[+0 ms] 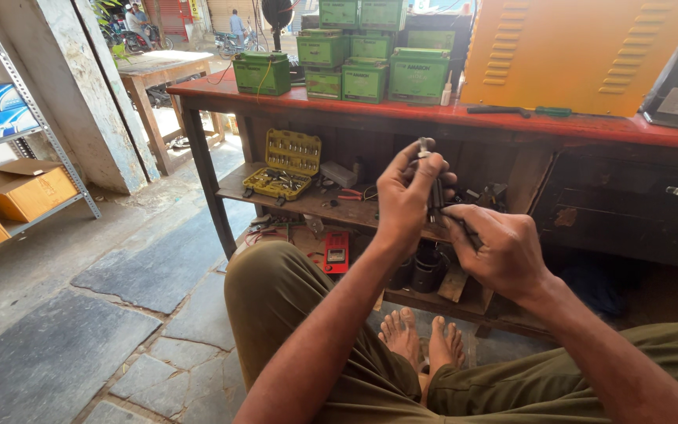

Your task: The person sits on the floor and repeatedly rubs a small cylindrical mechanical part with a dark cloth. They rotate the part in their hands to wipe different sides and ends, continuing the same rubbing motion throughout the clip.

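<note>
My left hand [406, 196] is raised in front of the bench and pinches the upper end of a slim metal tool [425, 149] whose silver tip pokes above my fingers. My right hand [500, 251] grips the dark lower part of the same tool [438, 200] just below and to the right. Both hands are closed on it, so most of the tool is hidden. My knees in olive trousers and my bare feet [421, 338] lie below.
A red-topped wooden bench [402, 112] carries several green boxes [366, 78] and an orange metal cover [574, 55]. On its lower shelf lies an open yellow socket set [284, 165]; a red meter [336, 253] is below. Metal shelving with cardboard boxes [25, 192] stands left.
</note>
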